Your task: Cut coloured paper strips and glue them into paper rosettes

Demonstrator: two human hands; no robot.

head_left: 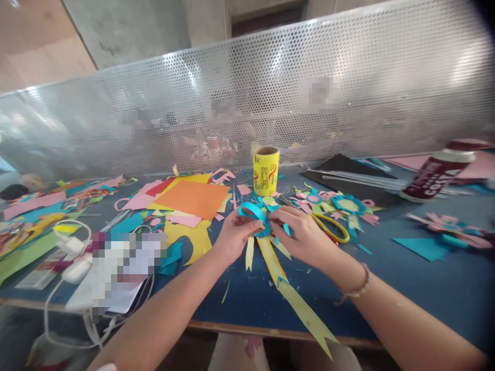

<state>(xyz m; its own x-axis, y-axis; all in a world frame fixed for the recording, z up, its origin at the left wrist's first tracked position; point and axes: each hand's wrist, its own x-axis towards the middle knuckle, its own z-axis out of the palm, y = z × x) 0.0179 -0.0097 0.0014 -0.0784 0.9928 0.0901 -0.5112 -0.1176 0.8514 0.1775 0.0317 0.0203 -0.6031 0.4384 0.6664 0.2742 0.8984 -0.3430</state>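
Both my hands are closed on a blue paper rosette [261,212] just above the table's middle. The fingers of my left hand [236,232] pinch its left side, where a blue paper loop [252,207] curls up. On the other side my right hand [297,229] grips the rosette's edge; its fingertips partly hide the paper. Pale yellow paper tails [299,304] with notched ends hang below and stretch toward the table's front edge. Yellow-handled scissors [334,229] lie beside my right hand. Behind the rosette stands a yellow cardboard tube [266,172].
Coloured paper sheets [193,198] and scraps spread to the left, with a phone, white cables [48,309] and a charger [71,245]. Finished-looking rosettes [348,204] and a dark red bottle [436,172] are at right. A perforated metal screen [247,98] borders the table's back.
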